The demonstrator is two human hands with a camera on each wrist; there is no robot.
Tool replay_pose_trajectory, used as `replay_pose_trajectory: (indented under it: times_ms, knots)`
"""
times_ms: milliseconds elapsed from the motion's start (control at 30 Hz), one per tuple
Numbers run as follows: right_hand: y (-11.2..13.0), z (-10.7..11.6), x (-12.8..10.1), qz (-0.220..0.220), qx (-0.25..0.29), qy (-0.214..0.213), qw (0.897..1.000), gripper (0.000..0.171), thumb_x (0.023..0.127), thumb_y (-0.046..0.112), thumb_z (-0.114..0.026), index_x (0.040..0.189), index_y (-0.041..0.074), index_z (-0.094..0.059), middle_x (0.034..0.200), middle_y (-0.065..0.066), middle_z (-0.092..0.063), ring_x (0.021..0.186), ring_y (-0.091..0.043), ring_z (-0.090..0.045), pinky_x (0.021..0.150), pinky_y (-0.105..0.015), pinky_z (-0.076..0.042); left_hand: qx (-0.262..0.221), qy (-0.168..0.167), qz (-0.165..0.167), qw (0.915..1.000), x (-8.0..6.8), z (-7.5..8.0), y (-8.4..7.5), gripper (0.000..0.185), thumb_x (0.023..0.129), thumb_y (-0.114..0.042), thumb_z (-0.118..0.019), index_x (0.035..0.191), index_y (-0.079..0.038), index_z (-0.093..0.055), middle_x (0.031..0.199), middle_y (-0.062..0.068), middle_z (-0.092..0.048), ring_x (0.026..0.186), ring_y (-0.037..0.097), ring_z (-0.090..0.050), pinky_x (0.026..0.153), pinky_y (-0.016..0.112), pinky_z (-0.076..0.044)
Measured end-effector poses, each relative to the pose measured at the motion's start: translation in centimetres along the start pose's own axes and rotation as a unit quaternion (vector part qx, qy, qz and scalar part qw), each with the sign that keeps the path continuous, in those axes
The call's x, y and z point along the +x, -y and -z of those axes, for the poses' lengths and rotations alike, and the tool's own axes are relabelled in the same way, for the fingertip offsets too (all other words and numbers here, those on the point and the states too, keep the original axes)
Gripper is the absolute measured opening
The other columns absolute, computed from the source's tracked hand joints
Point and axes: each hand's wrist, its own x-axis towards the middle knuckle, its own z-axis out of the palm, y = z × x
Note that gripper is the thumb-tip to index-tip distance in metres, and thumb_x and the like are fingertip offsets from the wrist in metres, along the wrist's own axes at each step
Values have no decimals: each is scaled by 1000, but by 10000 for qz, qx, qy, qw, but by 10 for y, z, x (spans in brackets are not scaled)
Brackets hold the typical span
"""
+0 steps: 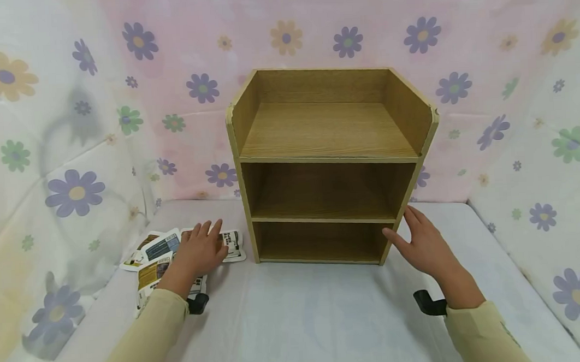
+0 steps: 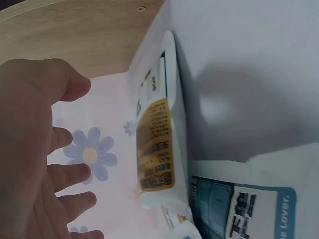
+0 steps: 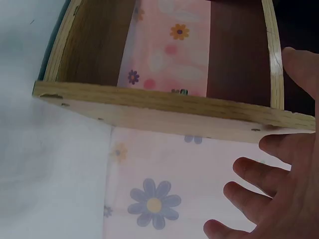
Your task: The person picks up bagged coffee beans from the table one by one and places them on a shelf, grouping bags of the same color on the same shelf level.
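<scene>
**Inspector A:** Risk first. The flat white printed sachets lie loosely overlapped on the white cloth-covered desk, left of the three-tier brown wooden shelf unit. In my judgement a flat press could slide the top ones apart, or push one against the unit's left foot.

**Inspector B:** And on the right?

**Inspector A:** The right hand sits at the unit's near right corner. A push there could skew the unit on the cloth, which looks smooth.

**Inspector B:** Hand poses?

**Inspector A:** The left hand lies palm down over the sachets, fingers straight and spread, gripping nothing. The right hand is likewise flat and spread, thumb toward the bottom shelf edge; whether it actually touches the wood I cannot tell. Both forearms, in beige sleeves, reach in from the near edge.
</scene>
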Motion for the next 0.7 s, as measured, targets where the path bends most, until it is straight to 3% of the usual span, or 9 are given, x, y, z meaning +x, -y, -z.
replay_pose_trajectory:
  times_ms: [400,700]
  knots:
    - [9,1,10,-309,637,-96,9974,81,96,63,-37,153,7,-21,154,-27,-26,139,-48,-30,107,-68,-30,-45,171,-9,9998,-4,-8,6,75,92,-40,-57,150,-3,-29,149,29,-36,138,50,-31,109,71,-23]
    - [14,-4,25,-646,1214,-232,9902,76,98,60,-33,151,5,-28,149,-23,-38,135,-45,-41,104,-64,-39,-81,573,197,9981,-4,-12,10,91,83,-43,-71,152,-4,-27,149,31,-32,139,52,-26,106,76,-20]
